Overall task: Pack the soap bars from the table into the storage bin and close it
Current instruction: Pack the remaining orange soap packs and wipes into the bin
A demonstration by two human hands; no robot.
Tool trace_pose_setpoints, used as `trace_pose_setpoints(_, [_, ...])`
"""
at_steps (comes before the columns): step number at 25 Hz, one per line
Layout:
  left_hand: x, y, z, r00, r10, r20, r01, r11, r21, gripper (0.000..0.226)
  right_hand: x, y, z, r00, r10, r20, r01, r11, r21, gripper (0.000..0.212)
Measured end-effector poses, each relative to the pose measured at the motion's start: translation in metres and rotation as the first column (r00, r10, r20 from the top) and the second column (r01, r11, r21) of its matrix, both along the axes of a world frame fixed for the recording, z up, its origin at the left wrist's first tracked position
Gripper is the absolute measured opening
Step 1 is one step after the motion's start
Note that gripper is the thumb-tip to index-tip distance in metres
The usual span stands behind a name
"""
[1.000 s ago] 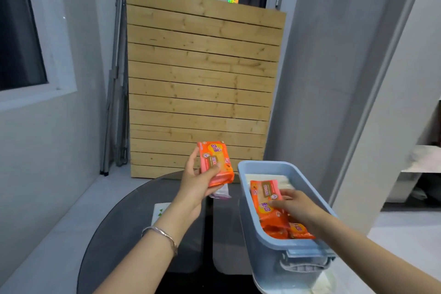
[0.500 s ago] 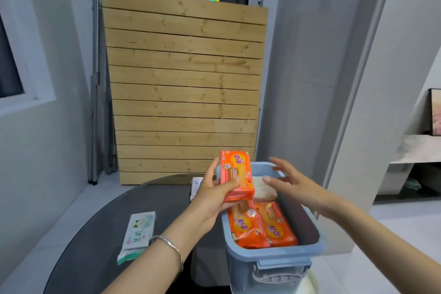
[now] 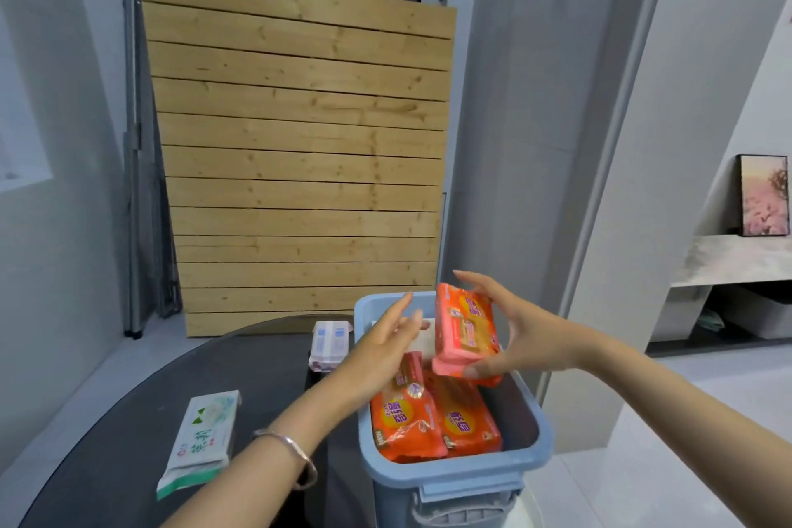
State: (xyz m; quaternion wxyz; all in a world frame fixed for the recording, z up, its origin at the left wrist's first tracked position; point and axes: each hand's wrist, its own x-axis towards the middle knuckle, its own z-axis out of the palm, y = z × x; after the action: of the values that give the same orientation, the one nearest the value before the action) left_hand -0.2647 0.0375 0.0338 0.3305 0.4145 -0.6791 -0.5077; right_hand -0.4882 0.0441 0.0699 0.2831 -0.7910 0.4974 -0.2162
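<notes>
Two orange wrapped soap bars [image 3: 433, 420] lie in blue plastic storage bin [image 3: 454, 474], right hand [image 3: 520, 339] grip clamped on third orange bar [image 3: 465, 332], left hand [image 3: 388, 349] spread empty; green-white bar [image 3: 201, 439] and white-blue bar [image 3: 329, 344] remain on dark desk [image 3: 120, 420], lid unseen.

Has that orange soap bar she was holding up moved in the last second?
Yes. The orange soap bar passed from the left hand to the right hand, moving rightward over the blue bin.

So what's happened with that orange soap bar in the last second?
The orange soap bar passed from the left hand, which held it beside the blue bin, to the right hand, which now grips it above the bin. The left hand is open and empty. The two orange bars in the bin, the green-and-white pack and the white pack on the table stayed put.
</notes>
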Motion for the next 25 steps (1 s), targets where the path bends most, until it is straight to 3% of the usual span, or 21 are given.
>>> trace_pose_setpoints(2, [0.015, -0.004, 0.001, 0.923, -0.175, 0.344, 0.193, 0.981, -0.018, 0.084, -0.008, 0.005, -0.006, 0.993, 0.011, -0.115, -0.004, 0.998, 0.062, 0.099])
trace_pose_setpoints(4, [0.021, -0.008, 0.001, 0.637, -0.241, 0.732, 0.386, 0.922, -0.033, 0.106, -0.006, 0.006, -0.014, 0.956, 0.033, -0.291, -0.017, 0.998, 0.060, 0.097])
trace_pose_setpoints(5, [0.020, -0.009, 0.000, 0.537, -0.214, 0.816, 0.445, 0.894, -0.059, 0.110, -0.002, 0.005, -0.018, 0.939, 0.061, -0.339, -0.041, 0.997, 0.064, 0.098])
trace_pose_setpoints(6, [0.017, -0.010, -0.002, 0.510, -0.182, 0.841, 0.463, 0.882, -0.089, 0.112, 0.002, 0.002, -0.022, 0.924, 0.091, -0.371, -0.072, 0.995, 0.065, 0.100])
trace_pose_setpoints(10, [0.014, -0.017, -0.007, 0.602, -0.090, 0.793, 0.354, 0.920, -0.165, 0.110, 0.006, -0.009, -0.033, 0.845, 0.081, -0.528, -0.078, 0.997, 0.028, 0.105])
trace_pose_setpoints(14, [0.018, -0.023, -0.015, 0.599, -0.053, 0.799, 0.347, 0.916, -0.199, 0.112, 0.005, -0.008, -0.044, 0.874, 0.073, -0.480, -0.038, 0.996, 0.082, 0.101])
trace_pose_setpoints(16, [0.021, -0.023, -0.017, 0.686, -0.102, 0.720, 0.318, 0.933, -0.170, 0.106, 0.006, -0.006, -0.045, 0.896, 0.050, -0.441, -0.017, 0.997, 0.077, 0.097])
trace_pose_setpoints(18, [0.031, -0.023, -0.019, 0.869, -0.126, 0.478, 0.216, 0.967, -0.138, 0.091, 0.007, -0.003, -0.037, 0.970, 0.014, -0.243, 0.024, 0.988, 0.156, 0.087])
trace_pose_setpoints(20, [0.052, -0.023, -0.022, 0.975, 0.037, 0.218, 0.013, 0.975, -0.222, 0.073, 0.014, -0.002, -0.023, 0.999, -0.047, 0.014, 0.044, 0.987, 0.157, 0.069])
trace_pose_setpoints(23, [0.103, -0.029, -0.045, 0.923, 0.385, -0.013, -0.379, 0.903, -0.204, 0.084, 0.043, -0.008, -0.008, 0.910, -0.124, 0.394, 0.147, 0.989, -0.028, 0.051])
trace_pose_setpoints(25, [0.140, -0.035, -0.068, 0.804, 0.587, 0.096, -0.571, 0.806, -0.155, 0.097, 0.072, -0.018, -0.009, 0.820, -0.122, 0.559, 0.220, 0.969, -0.110, 0.030])
